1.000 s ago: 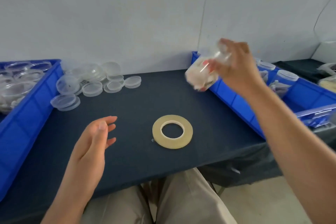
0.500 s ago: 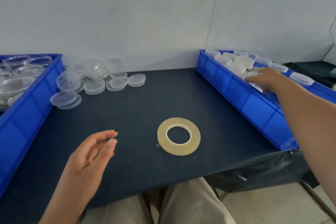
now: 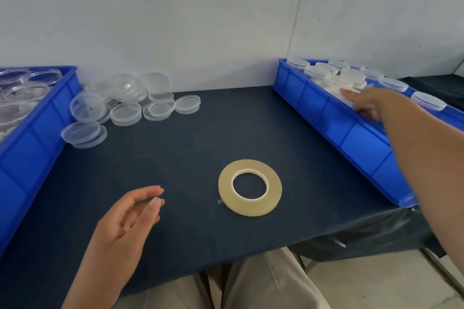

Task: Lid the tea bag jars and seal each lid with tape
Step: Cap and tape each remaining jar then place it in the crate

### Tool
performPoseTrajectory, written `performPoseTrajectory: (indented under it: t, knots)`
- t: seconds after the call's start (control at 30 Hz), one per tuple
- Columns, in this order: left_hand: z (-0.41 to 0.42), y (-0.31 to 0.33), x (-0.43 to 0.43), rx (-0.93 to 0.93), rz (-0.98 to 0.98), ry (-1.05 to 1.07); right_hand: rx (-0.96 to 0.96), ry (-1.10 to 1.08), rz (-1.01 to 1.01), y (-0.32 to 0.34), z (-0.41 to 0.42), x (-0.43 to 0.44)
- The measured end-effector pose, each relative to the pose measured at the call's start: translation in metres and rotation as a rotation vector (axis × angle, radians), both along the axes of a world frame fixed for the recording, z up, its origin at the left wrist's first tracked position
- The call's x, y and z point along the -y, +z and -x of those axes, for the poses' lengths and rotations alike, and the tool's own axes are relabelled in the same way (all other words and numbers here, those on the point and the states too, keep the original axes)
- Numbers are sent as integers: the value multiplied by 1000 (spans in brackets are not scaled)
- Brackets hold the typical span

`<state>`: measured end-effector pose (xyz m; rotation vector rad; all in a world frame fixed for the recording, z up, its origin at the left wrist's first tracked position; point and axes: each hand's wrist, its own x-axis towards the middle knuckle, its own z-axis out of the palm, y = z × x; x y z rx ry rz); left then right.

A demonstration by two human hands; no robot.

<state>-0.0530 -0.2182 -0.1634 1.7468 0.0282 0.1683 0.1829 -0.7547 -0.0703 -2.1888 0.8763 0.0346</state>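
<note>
Dark table (image 3: 200, 138), tape roll (image 3: 275, 189) near front edge

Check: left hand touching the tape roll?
Apart. Head view shows bare dark tablecloth between the left hand and the tape roll.

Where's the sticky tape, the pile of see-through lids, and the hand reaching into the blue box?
tape roll (image 3: 274, 189), head view, on the right side of its yellowish ring.
loose clear lids (image 3: 125, 112), head view, on one lid's flat top.
right hand (image 3: 371, 104), head view, on the back of the hand.
</note>
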Motion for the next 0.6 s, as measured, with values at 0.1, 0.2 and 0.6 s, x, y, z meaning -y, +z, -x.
performPoseTrajectory:
  t: [0.1,0.2,0.6]
  knots:
    - [1,1,1,-7,16,-11,24,-19,7,-6,-5,-4]
    - [3,2,-1,-8,14,-12,49,-68,71,-1,-2,-4]
    - [14,9,2,46,-42,-61,851,240,-36,48,93,-157]
